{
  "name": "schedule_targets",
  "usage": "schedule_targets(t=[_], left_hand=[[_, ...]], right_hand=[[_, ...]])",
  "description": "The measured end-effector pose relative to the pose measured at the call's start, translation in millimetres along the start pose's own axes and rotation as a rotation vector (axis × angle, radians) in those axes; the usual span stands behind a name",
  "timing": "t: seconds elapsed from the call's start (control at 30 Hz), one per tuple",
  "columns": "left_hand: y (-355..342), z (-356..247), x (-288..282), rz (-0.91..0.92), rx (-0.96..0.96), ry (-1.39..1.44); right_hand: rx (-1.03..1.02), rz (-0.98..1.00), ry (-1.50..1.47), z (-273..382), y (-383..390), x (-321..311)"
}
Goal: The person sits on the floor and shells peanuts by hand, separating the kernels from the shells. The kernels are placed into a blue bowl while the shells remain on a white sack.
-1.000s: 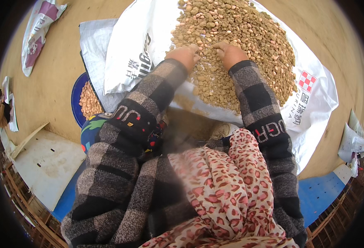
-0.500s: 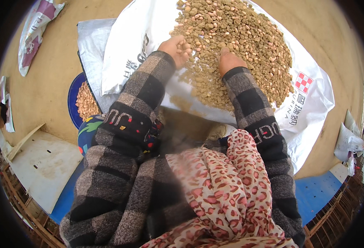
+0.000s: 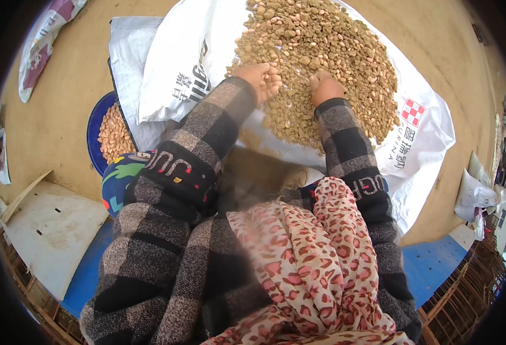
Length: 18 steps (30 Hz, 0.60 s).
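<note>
A wide heap of tan peanuts [image 3: 322, 57] lies on a white woven sack [image 3: 420, 144] spread over the ground. My left hand [image 3: 261, 80] rests palm up at the heap's near edge, fingers curled loosely with a few peanuts in the palm. My right hand [image 3: 324, 86] lies knuckles up on the peanuts just to its right, fingers bent into the pile. Both forearms wear plaid sleeves. A pink leopard-print scarf [image 3: 305, 259] hangs in front of my chest.
A blue bowl [image 3: 95, 135] of peanuts sits at the left, partly under a second white sack [image 3: 127, 63]. A flat white board [image 3: 52, 230] lies lower left. Crumpled bags [image 3: 477, 198] sit at the right, another bag [image 3: 43, 43] upper left. Blue surface [image 3: 431, 261] lower right.
My left hand has turned palm up and curled around a few peanuts. My right hand has shifted slightly on the heap. The view has drifted a little.
</note>
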<state>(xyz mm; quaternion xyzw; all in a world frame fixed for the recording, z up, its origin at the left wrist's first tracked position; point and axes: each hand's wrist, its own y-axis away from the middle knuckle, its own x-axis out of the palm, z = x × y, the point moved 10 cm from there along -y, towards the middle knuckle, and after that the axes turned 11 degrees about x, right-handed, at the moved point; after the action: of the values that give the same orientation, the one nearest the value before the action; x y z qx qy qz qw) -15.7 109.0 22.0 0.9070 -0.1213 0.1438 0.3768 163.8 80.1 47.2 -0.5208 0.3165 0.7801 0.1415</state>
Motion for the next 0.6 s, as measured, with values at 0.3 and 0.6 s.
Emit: schedule_targets(t=[0.3, 0.6], left_hand=[[3.4, -4.0, 2.3, 0.005, 0.027, 0.039], [-8.5, 14.1, 12.0, 0.165, -0.026, 0.253]], right_hand=[[-0.053, 0.073, 0.319, 15.4, 24.7, 5.4], [-0.239, -0.045, -0.314, 66.0, 54.4, -27.0]])
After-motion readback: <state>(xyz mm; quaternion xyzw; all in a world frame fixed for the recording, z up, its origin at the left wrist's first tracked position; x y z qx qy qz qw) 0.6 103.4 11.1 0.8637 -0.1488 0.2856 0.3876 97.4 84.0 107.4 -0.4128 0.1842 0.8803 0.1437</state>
